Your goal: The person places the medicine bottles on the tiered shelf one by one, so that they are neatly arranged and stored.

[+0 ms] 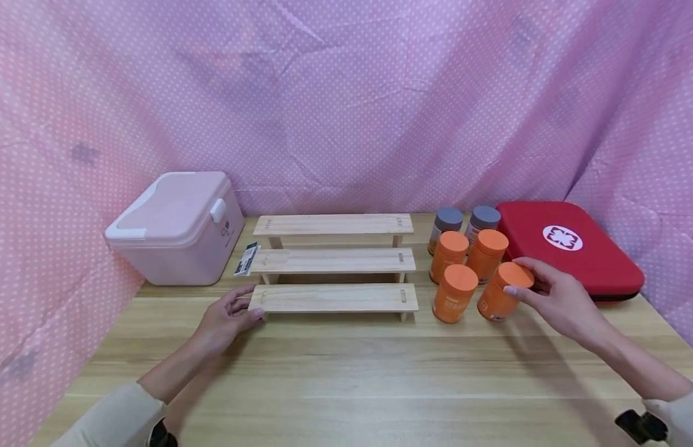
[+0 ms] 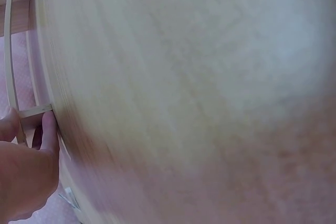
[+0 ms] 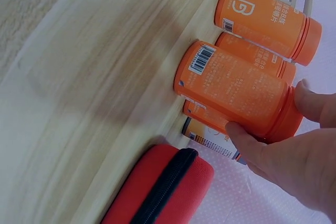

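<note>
A three-step wooden rack [image 1: 333, 298] stands in the middle of the table. My left hand [image 1: 226, 320] holds the left end of its lowest step; in the left wrist view thumb and fingers [image 2: 50, 132] close around the board and its leg. On the right, my right hand [image 1: 564, 304] grips an orange supplement bottle [image 1: 498, 298] by its lid, with thumb and fingers on opposite sides. Its printed label and barcode show in the right wrist view. Another orange bottle [image 1: 453, 298] stands left of it, and two more orange bottles [image 1: 484, 257] are behind.
Two grey-lidded bottles [image 1: 447, 225] stand at the back of the group. A red zip case [image 1: 597, 254] with a white emblem lies to the right. At the left sits a pink lidded box [image 1: 178, 248]. A printed tag [image 1: 246, 259] is beside the rack, and a dotted pink curtain [image 1: 346, 112] hangs behind.
</note>
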Tool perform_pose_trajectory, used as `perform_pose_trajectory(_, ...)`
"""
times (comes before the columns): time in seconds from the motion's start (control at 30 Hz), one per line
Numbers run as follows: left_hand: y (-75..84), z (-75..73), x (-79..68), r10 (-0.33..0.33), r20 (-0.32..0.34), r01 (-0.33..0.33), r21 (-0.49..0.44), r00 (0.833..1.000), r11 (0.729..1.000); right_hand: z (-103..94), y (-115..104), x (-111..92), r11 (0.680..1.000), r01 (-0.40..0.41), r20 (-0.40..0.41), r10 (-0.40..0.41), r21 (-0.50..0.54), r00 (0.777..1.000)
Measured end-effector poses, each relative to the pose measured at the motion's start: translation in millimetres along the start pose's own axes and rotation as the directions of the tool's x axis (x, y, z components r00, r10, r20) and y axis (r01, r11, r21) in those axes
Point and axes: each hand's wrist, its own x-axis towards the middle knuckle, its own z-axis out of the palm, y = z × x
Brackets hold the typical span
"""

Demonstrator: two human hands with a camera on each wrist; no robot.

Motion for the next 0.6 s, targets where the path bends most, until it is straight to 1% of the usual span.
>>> perform_pose_trajectory(0.17,-0.1,-0.2,0.9,-0.010,0.006,0.009,0.006,1.000,1.000,-2.2,0,-1,1.000,-0.023,-0.004,0.023,-0.006,1.000)
perform_pose_trajectory(0.3,-0.3,0.0,1.5,-0.015,0.008,0.015,0.014,1.000,1.000,-9.8,-3,-2,1.000,-0.024,-0.015,0.024,-0.010,1.000)
perform_pose_trajectory(0.4,-0.5,-0.3,1.2,-0.020,0.008,0.020,0.015,1.000,1.000,-20.6,-9,0,1.000,-0.007,-0.042,0.008,0.014,0.999)
perform_pose_trajectory(0.47,-0.5,-0.6,1.0,-0.020,0.008,0.020,0.008,1.000,1.000,-30.5,-14,1,0.999,-0.014,-0.060,0.016,0.033,0.998)
perform_pose_trajectory(0.5,-0.6,-0.7,0.9,-0.019,0.009,0.019,0.004,1.000,1.000,-35.8,-16,3,0.998,-0.019,-0.065,0.022,0.053,0.998)
perform_pose_trajectory(0.6,-0.6,-1.0,1.1,-0.018,0.014,0.018,-0.019,1.000,1.000,-51.7,-24,6,0.996,-0.066,-0.091,0.071,0.051,0.993)
